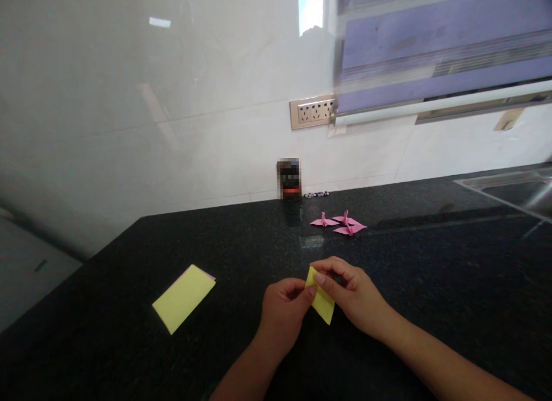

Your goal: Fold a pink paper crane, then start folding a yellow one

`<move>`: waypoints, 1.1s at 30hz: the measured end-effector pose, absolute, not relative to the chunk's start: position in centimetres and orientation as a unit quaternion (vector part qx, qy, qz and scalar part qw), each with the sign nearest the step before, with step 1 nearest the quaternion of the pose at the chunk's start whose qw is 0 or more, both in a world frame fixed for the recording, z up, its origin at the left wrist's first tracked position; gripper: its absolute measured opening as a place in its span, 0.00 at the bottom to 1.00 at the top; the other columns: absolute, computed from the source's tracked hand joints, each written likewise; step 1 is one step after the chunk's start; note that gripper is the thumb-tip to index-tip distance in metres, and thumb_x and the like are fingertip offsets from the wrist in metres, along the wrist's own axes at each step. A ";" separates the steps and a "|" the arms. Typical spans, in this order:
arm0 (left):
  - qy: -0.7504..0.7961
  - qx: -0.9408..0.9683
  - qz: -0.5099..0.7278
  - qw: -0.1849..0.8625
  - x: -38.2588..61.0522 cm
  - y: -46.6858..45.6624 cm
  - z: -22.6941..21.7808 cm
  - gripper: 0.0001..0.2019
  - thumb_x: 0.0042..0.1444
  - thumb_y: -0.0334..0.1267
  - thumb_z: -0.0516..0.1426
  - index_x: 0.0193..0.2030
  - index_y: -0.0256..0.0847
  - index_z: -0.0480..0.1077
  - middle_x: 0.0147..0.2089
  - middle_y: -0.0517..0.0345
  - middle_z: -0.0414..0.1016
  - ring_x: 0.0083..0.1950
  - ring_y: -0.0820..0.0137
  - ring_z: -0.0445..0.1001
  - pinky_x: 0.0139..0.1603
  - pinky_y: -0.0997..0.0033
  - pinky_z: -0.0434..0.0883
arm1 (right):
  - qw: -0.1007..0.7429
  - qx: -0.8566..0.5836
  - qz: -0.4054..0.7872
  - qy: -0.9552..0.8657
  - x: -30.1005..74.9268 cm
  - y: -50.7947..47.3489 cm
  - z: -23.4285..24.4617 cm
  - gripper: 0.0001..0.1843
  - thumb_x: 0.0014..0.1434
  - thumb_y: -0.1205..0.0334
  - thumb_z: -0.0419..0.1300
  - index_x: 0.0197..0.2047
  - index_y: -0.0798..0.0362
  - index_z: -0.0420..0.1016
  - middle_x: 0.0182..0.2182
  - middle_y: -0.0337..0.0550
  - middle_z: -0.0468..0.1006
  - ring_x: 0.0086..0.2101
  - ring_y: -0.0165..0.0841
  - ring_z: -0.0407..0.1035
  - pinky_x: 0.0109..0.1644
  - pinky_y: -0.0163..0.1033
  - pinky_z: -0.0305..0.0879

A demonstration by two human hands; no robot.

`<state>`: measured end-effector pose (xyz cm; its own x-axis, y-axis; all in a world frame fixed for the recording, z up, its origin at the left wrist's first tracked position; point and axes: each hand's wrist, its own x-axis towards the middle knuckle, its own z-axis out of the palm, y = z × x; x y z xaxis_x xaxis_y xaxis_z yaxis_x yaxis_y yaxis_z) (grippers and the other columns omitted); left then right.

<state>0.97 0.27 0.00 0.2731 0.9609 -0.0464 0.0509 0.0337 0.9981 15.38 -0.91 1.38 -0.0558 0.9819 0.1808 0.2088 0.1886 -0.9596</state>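
A small folded piece of yellow paper [323,304] is held between both hands above the dark countertop, its pointed end hanging down. My left hand [284,309] pinches its left edge between thumb and fingers. From the other side, my right hand [356,292] grips the upper part, thumb on the front face and fingers behind. Part of the paper is hidden under the thumbs. Farther back lie three folded pink paper cranes [349,230] with spread wings, close together. Off to the left rests a stack of yellow paper [184,300] with a pink edge showing beneath.
The black speckled countertop [241,234] meets a pale tiled wall [194,131]. A dark, pixelated object [289,180] stands against the wall beside a small patterned strip [317,194]. A socket panel [314,111] is above. At the right is a sink edge [495,196].
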 end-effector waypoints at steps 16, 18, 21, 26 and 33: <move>0.461 0.628 0.469 0.417 1.0 0.0 0.3 0.07 0.47 0.39 0.56 0.25 0.40 0.73 0.25 0.57 0.69 0.28 0.70 0.66 0.28 0.74 0.60 | 0.474 -0.441 0.616 -0.449 14.0 -1.4 0.9 0.17 0.48 0.62 0.58 0.41 0.54 0.59 0.21 0.31 0.65 0.18 0.22 0.58 0.18 0.28 0.58; 0.473 0.635 0.466 0.394 0.8 0.1 0.3 0.07 0.48 0.39 0.55 0.25 0.39 0.72 0.25 0.58 0.69 0.28 0.71 0.66 0.28 0.75 0.61 | 0.473 -0.425 0.632 -0.443 13.9 -1.4 0.9 0.17 0.46 0.65 0.58 0.41 0.54 0.59 0.22 0.32 0.66 0.19 0.22 0.58 0.18 0.28 0.59; 0.489 0.643 0.462 0.366 0.6 0.1 0.3 0.08 0.49 0.39 0.54 0.25 0.39 0.71 0.25 0.58 0.68 0.28 0.72 0.65 0.29 0.75 0.61 | 0.464 -0.402 0.664 -0.426 13.8 -1.5 0.8 0.17 0.45 0.69 0.58 0.40 0.54 0.60 0.22 0.32 0.66 0.19 0.21 0.58 0.19 0.27 0.60; 0.508 0.638 0.464 0.345 0.7 0.1 0.5 0.10 0.50 0.40 0.53 0.25 0.37 0.69 0.24 0.60 0.66 0.27 0.73 0.65 0.27 0.76 0.61 | 0.445 -0.388 0.699 -0.404 13.8 -1.7 0.7 0.18 0.43 0.75 0.55 0.39 0.55 0.63 0.21 0.30 0.65 0.16 0.18 0.56 0.20 0.27 0.62; 0.531 0.617 0.468 0.345 0.7 0.4 0.3 0.11 0.50 0.42 0.53 0.24 0.37 0.68 0.24 0.60 0.65 0.26 0.74 0.64 0.27 0.77 0.62 | 0.431 -0.403 0.697 -0.407 13.9 -1.7 1.0 0.15 0.42 0.76 0.55 0.36 0.56 0.65 0.20 0.31 0.67 0.15 0.18 0.57 0.21 0.28 0.62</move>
<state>0.67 0.39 0.29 -0.0016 0.9774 0.2113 0.3316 -0.1988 0.9222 13.86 -1.67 1.04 -0.3034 0.9290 -0.2119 -0.2728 -0.2977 -0.9148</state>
